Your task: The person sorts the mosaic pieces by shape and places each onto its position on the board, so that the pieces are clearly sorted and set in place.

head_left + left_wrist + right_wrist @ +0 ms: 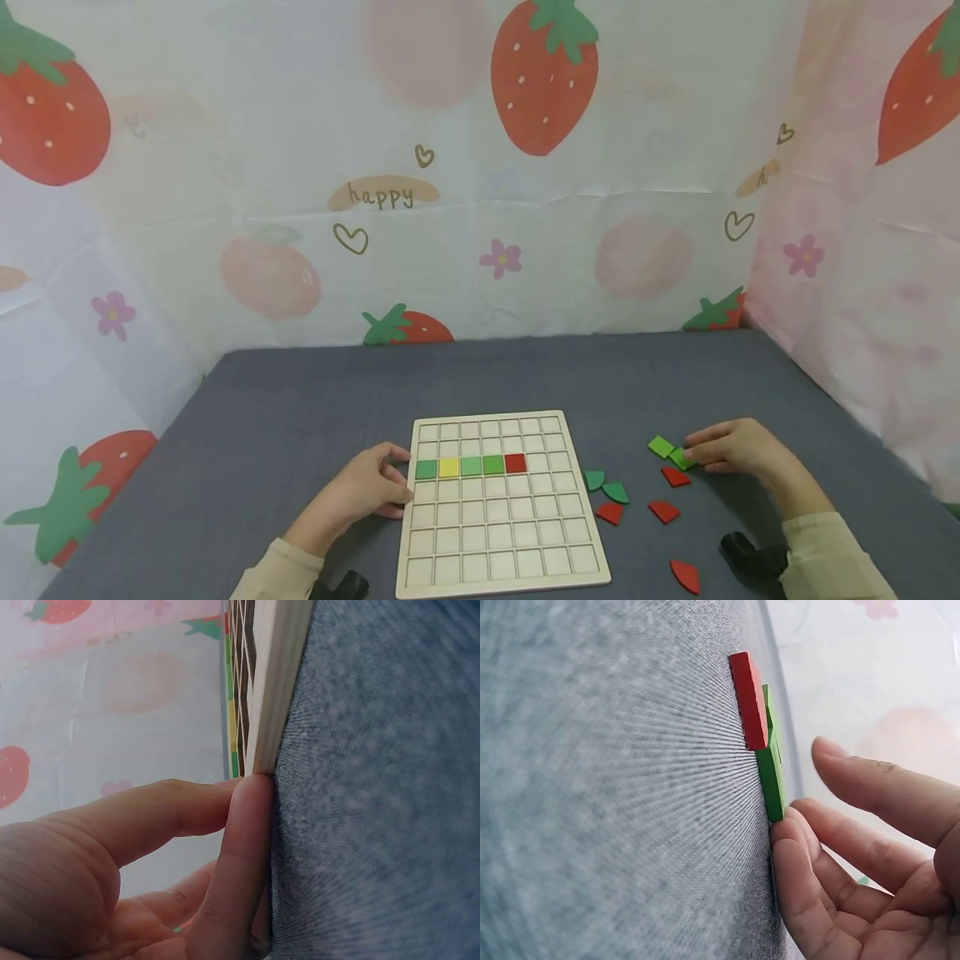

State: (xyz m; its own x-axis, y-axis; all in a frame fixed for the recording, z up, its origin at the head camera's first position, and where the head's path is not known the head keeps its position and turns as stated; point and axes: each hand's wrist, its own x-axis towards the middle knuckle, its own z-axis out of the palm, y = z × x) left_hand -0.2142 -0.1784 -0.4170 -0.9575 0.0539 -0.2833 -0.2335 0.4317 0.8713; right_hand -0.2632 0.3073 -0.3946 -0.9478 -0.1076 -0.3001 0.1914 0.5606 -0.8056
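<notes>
A pale wooden grid board (497,537) lies on the dark cloth. One of its upper rows carries green, yellow (448,467) and red (515,462) square tiles. My left hand (363,487) is at the board's left side, its fingertips (251,795) against the side edge. To the board's right, my right hand (738,450) reaches a light green tile (682,458), fingertips at its edge and the thumb (832,750) held apart. Another light green tile (661,447) lies just left of it, and a red piece (676,477) just below.
Dark green quarter-round pieces (615,492) and a red piece (609,513) lie beside the board's right edge. More red pieces (663,512) are spread nearer the front, one with a rounded side (685,577). A strawberry-printed curtain (465,275) stands behind the table.
</notes>
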